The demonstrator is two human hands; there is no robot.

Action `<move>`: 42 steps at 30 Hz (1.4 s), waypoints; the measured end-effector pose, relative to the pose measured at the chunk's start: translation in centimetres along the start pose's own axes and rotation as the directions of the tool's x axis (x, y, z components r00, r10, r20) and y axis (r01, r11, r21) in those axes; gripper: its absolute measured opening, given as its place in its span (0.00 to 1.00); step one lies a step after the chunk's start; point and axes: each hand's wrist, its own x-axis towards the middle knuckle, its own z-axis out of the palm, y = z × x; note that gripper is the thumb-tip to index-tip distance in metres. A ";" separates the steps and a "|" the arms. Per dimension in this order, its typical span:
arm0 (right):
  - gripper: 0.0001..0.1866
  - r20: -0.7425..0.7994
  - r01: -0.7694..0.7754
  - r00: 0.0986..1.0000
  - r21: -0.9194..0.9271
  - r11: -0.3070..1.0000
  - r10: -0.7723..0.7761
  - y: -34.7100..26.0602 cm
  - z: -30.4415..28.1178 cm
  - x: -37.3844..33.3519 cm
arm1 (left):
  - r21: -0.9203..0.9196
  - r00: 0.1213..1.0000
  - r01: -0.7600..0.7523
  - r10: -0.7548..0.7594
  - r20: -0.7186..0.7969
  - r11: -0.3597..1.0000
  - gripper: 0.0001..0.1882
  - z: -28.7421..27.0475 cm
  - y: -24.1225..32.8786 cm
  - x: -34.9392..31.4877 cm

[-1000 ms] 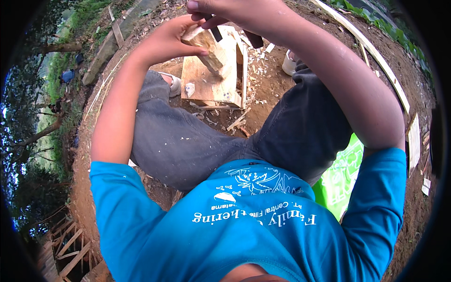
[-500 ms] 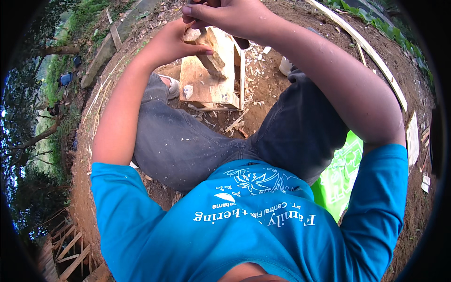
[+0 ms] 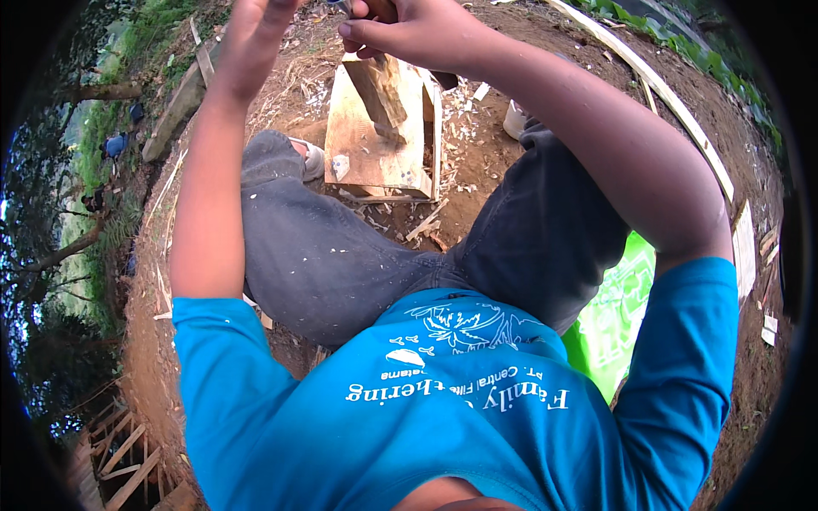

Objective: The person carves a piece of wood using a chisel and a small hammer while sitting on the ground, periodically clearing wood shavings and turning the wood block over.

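Note:
My right hand [image 3: 417,36], at the top middle, is closed round a brown wooden-looking handle [image 3: 383,10]. A small blue and metallic part shows at its end by the upper edge; the tool's kind is unclear. My left hand [image 3: 256,34] is lifted at the top left, smeared by motion, its fingers mostly cut off by the frame. Below my right hand a rough wood block [image 3: 377,94] leans at a slant on a low wooden box [image 3: 362,162] with a flat plank top. A dark piece [image 3: 445,80] pokes out under my right hand, partly hidden.
The box stands on brown soil between my bent legs [image 3: 528,230]. Pale wood shavings [image 3: 460,111] litter the ground around it. A bright green bag-like sheet [image 3: 626,298] lies beside my right thigh. Long wood strips [image 3: 656,77] lie at the right; vegetation [image 3: 68,255] borders the left.
My left hand has come off the area by the wood block and moved up and left. My right hand stays nearly in place, still holding the brown handle.

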 end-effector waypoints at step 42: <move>0.05 -0.470 -0.005 0.881 0.097 0.995 0.051 -6.2 -13.9 -3.3 | 0.767 0.757 0.193 -0.590 0.280 0.612 0.28 26.7 -27.4 1.6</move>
